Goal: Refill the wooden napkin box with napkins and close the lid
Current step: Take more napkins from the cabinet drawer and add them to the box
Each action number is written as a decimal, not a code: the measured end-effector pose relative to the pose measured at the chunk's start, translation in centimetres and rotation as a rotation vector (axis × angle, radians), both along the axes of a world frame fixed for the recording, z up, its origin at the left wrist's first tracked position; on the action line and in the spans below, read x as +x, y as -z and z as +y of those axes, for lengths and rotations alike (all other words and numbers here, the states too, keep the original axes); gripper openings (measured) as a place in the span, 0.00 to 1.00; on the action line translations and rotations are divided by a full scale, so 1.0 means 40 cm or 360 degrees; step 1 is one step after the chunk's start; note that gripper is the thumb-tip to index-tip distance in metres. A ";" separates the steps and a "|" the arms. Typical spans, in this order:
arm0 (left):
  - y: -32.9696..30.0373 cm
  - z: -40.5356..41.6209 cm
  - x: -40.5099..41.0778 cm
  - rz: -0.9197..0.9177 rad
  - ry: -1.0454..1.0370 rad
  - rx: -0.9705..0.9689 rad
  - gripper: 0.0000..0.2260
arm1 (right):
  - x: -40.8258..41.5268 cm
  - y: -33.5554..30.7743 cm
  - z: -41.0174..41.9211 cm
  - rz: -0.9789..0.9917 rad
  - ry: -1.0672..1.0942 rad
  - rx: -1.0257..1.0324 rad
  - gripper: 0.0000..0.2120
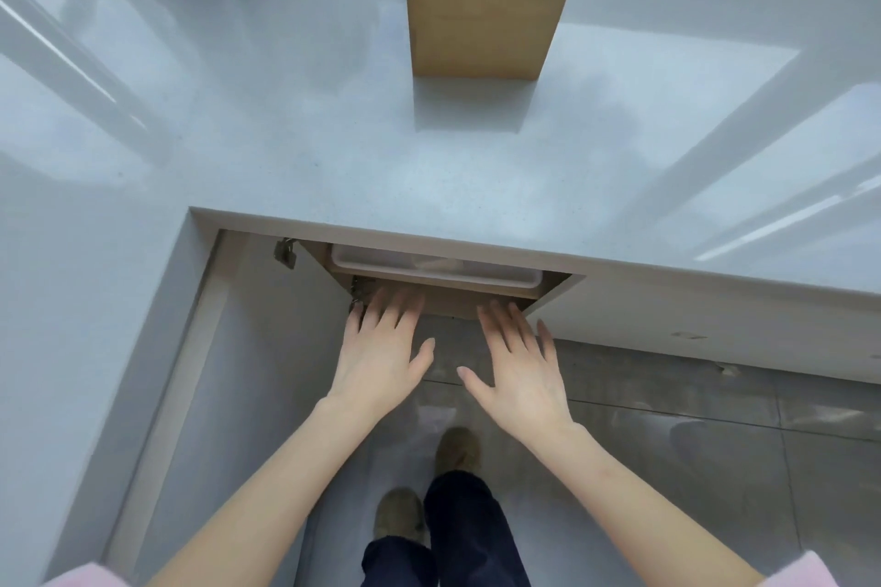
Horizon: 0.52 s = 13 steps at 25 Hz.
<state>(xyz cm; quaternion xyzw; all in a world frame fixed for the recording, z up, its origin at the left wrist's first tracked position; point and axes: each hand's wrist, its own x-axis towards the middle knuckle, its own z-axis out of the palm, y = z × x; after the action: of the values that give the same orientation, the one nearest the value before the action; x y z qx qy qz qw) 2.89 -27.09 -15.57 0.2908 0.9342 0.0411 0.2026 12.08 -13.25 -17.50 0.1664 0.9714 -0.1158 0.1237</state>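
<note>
The wooden napkin box stands open-topped on the grey counter at the top middle, with a little pale paper visible at its bottom. No lid is in view. Below the counter edge a cabinet is open, and a white plastic bin sits on its shelf with something pale inside. My left hand and my right hand reach side by side toward the shelf front, fingers spread, holding nothing. Their fingertips are near the wooden shelf edge just beneath the bin.
The grey counter forms an L with a corner on the left. A cabinet door hangs open on the left, with a hinge near the top. My feet and dark trousers stand on the tiled floor.
</note>
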 end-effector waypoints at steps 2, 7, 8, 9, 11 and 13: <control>0.020 0.021 -0.020 0.0005 -0.0065 0.0034 0.26 | -0.022 0.016 0.021 -0.0002 -0.0053 -0.0038 0.33; 0.079 0.061 -0.072 -0.0071 -0.0248 0.0084 0.26 | -0.076 0.075 0.070 0.0005 -0.0137 -0.0124 0.33; 0.094 0.070 -0.080 -0.0073 -0.0259 0.0080 0.25 | -0.086 0.090 0.083 -0.0056 -0.0165 -0.0182 0.33; 0.109 0.078 -0.090 -0.0072 -0.0251 0.0071 0.25 | -0.097 0.107 0.093 -0.0122 -0.0156 -0.0231 0.33; 0.146 0.090 -0.112 -0.0071 -0.0235 0.0057 0.24 | -0.120 0.141 0.105 -0.0170 -0.0109 -0.0233 0.34; 0.178 0.094 -0.129 -0.0035 -0.0222 0.0077 0.24 | -0.139 0.176 0.108 -0.0113 -0.0092 -0.0183 0.34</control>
<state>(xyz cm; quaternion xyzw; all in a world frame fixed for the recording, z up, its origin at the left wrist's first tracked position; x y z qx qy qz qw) -2.29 -23.32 -22.67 0.2295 0.9486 0.0809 0.2023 6.51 -8.91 -24.55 0.1348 0.9626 -0.1617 0.1707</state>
